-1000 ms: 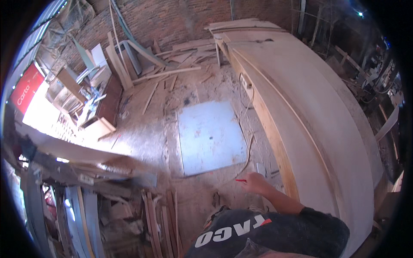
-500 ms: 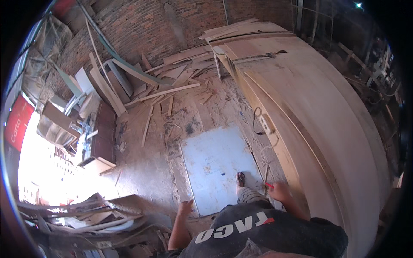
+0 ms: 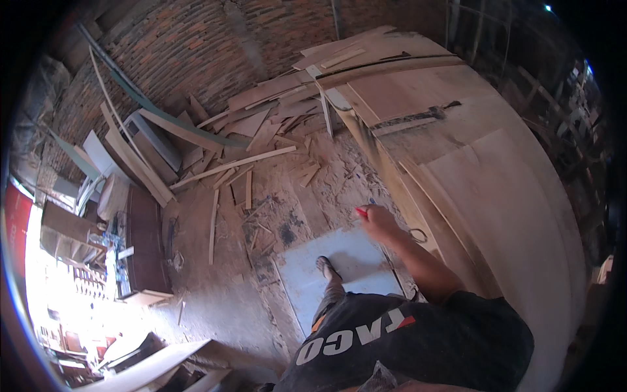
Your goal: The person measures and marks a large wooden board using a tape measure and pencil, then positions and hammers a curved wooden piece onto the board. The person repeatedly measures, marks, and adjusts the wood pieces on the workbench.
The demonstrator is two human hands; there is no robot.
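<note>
The bench (image 3: 516, 215) is bearing thin boards (image 3: 343, 59) and a narrow piece (image 3: 408, 122) toward its far end. The floor (image 3: 202, 300) is carrying a pale blue sheet (image 3: 297, 266), scattered strips (image 3: 213, 225) and piled offcuts (image 3: 261, 130).

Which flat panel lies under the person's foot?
The pale blue panel, flat on the floor beneath the sandalled foot; the brownish boards heaped by the brick wall lie well beyond it.
</note>
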